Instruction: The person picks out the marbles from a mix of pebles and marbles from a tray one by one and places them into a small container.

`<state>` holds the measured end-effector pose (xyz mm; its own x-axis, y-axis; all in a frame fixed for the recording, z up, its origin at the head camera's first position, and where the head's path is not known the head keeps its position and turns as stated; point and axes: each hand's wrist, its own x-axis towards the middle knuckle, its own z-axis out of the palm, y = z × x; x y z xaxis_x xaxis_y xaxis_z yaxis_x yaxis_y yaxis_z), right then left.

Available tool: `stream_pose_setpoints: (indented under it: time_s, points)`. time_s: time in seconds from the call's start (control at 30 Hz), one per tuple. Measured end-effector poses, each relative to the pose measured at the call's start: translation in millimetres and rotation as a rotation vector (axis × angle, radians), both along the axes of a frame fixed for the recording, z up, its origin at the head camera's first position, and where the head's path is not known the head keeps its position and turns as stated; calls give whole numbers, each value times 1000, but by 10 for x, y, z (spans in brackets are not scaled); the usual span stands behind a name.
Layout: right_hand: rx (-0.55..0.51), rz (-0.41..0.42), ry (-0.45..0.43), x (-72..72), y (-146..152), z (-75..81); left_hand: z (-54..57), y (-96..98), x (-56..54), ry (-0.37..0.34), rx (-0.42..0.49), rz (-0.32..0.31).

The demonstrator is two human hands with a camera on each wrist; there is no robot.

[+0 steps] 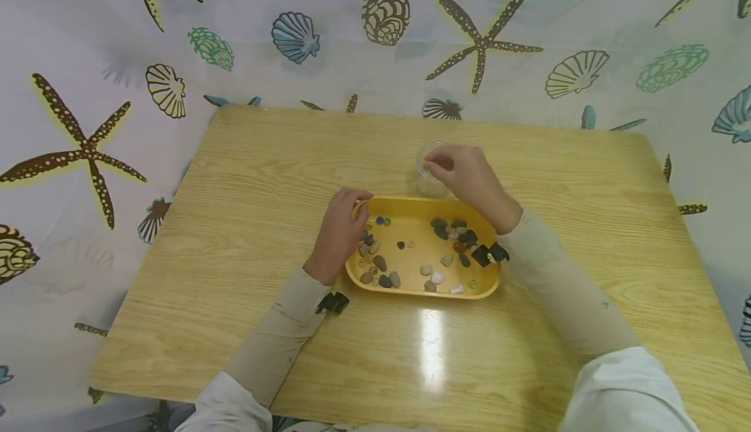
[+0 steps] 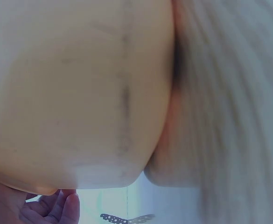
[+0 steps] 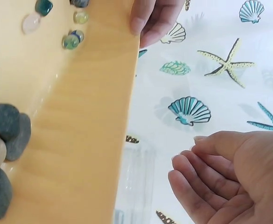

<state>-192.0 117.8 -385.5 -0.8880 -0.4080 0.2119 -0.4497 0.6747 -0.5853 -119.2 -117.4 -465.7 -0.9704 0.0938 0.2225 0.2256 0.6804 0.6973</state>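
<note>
A yellow tray (image 1: 422, 207) holds stones and glass beads. My left hand (image 1: 343, 230) grips its far left corner, thumb inside the rim; the right wrist view shows that hand's fingers (image 3: 148, 23) on the rim. Just behind the tray stands a clear plastic cup (image 1: 431, 187). Over the cup's mouth hangs my right hand (image 1: 466, 174), its fingers loosely bent and the thumb near the index fingertip. I see nothing between them in the right wrist view, where the cup (image 3: 136, 182) is partly cut off. The tray's outer wall (image 2: 80, 116) fills most of the left wrist view.
Dark and pale stones (image 1: 454, 233) cluster at the tray's right side, more stones (image 1: 380, 262) at its left. A blue bead (image 1: 380, 221) lies near the far left. Beyond the wooden table (image 1: 264, 158) hangs a shell-and-starfish patterned cloth (image 1: 340, 2).
</note>
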Motion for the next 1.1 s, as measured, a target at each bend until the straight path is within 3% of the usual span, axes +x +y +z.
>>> stream_pose_setpoints:
  time_s: [0.4,0.73,1.1]
  points:
    - [62,94,-31,217,-183,106,25,-17,-21,9,14,-8]
    - [143,189,-121,287,-329,-32,83,-7,-26,-2,-2,-2]
    - [192,206,-170,336,-457,-138,126,-15,-19,-22,-7,-6]
